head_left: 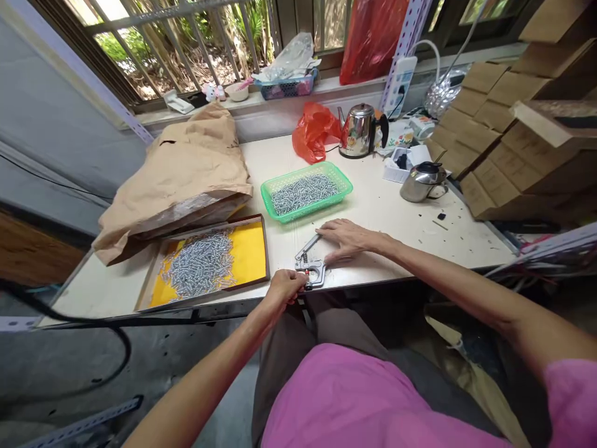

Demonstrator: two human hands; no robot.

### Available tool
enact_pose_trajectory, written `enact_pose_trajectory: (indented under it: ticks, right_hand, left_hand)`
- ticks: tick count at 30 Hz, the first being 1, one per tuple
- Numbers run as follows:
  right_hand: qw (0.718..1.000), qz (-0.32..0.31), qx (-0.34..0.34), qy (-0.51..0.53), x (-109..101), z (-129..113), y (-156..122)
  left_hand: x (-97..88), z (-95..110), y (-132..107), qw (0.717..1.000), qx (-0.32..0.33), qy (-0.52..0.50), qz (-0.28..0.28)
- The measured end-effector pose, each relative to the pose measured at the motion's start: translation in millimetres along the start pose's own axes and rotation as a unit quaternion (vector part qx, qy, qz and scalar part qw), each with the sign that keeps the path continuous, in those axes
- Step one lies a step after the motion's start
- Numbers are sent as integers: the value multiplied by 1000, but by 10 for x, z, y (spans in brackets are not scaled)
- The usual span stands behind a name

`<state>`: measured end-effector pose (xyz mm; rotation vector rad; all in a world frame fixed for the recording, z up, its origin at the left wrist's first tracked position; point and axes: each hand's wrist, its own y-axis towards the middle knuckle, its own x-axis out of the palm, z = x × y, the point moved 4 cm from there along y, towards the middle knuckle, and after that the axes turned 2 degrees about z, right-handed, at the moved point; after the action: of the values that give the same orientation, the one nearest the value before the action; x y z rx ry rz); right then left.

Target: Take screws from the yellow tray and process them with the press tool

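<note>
A small metal hand press (318,267) with a raised lever (308,241) and a coil spring is at the table's front edge. My left hand (285,286) is closed in a pinch at the near side of the press, beside a small red and black part; what its fingers hold is too small to make out. My right hand (347,238) lies low over the table, fingers stretched and thumb apart, fingertips at the lever's upper end. Left of the press, a shallow tray (249,252) with a yellow bottom holds a heap of small silvery metal pieces (198,264).
Behind the press stands a green plastic basket (305,216) of similar metal pieces. A large brown paper sack (186,165) is at the left. Further back are a red plastic bag (313,134), a kettle (358,134), a steel pot (422,183) and stacked cardboard boxes (517,149).
</note>
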<state>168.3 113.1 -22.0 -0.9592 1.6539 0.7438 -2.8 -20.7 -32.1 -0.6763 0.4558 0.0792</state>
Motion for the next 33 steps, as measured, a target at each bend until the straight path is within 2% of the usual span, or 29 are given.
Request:
enact_pose_trajectory:
  ticks: [4, 11, 15, 17, 18, 20, 22, 24, 26, 30, 33]
  right_hand:
    - [1000, -26, -13, -10, 11, 5, -115]
    - [999, 14, -18, -26, -16, -87, -189]
    - [1000, 14, -18, -21, -15, -150, -237]
    - [1000, 14, -15, -5, -10, -183, -277]
    - [1000, 16, -12, 3, -8, -200, -297]
    - [1000, 20, -8, 13, -4, -231, -329]
    - [1000, 26, -3, 17, -2, -260, -346]
    - [999, 32, 1, 18, 2, -289, -350]
    - [999, 38, 11, 15, 4, -313, -353]
    - [998, 20, 61, -4, -5, -318, -388]
    - [991, -10, 126, -50, -48, -281, -422]
  left_hand:
    - [1, -8, 18, 1000, -1, 4, -1]
    - [6, -25, 58, 1000, -3, -7, 4]
    - [2, -34, 29, 1000, -9, 2, 6]
    - [-18, -12, -24, 998, 18, 55, 28]
    - [-39, 24, -57, 992, 53, 99, 61]
    - [-64, 155, -132, 954, 164, 204, 145]
    - [-9, 316, -177, 894, 282, 297, 185]
    - [108, 453, -135, 848, 354, 363, 156]
    - [214, 570, -33, 821, 391, 400, 111]
    - [329, 710, 160, 806, 413, 423, 26]
    - [341, 740, 209, 795, 413, 443, 14]
